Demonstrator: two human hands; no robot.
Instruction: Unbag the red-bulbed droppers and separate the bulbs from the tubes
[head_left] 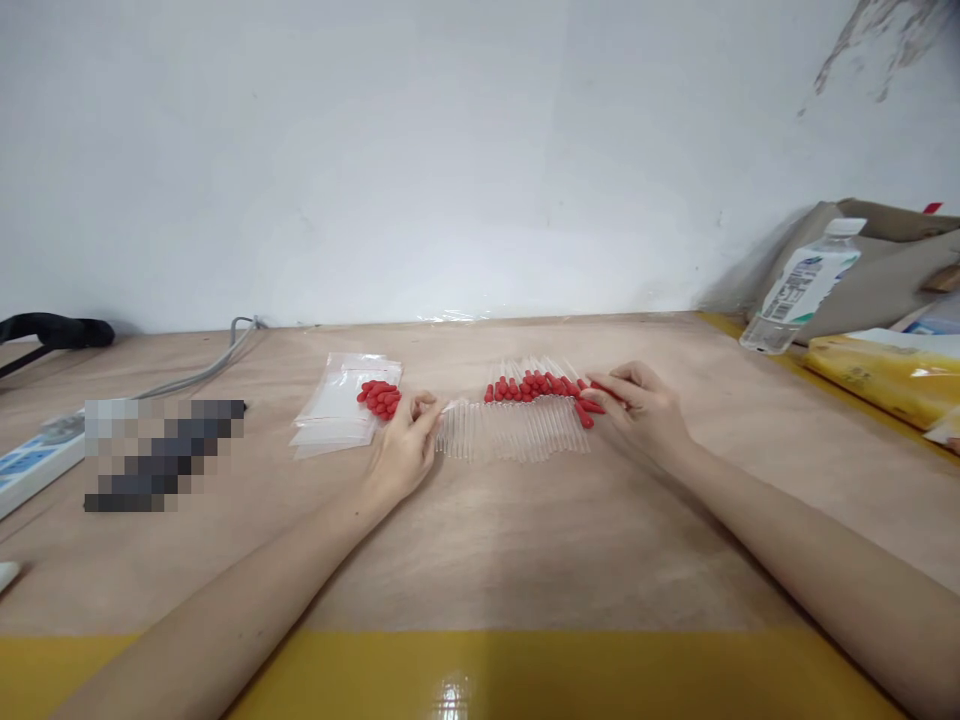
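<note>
A row of thin clear tubes [517,430] lies side by side on the table, pointing toward me. Red rubber bulbs [536,384] lie in a band across their far ends, and some more clear tubes show behind the band. At the row's left end, the fingertips of my left hand [406,440] are pinched on the end of a clear tube. Beside that hand, a small heap of red bulbs [380,397] rests on a stack of clear plastic bags [330,410]. My right hand [646,412] is closed on a red bulb at the right end of the band.
A white power strip [45,465] with a grey cable and a pixelated dark object [165,455] lie at left. On the right, a plastic bottle [806,285] leans against a grey-brown bag [892,270], by a yellow package [885,375]. Yellow tape [525,670] lines the front edge.
</note>
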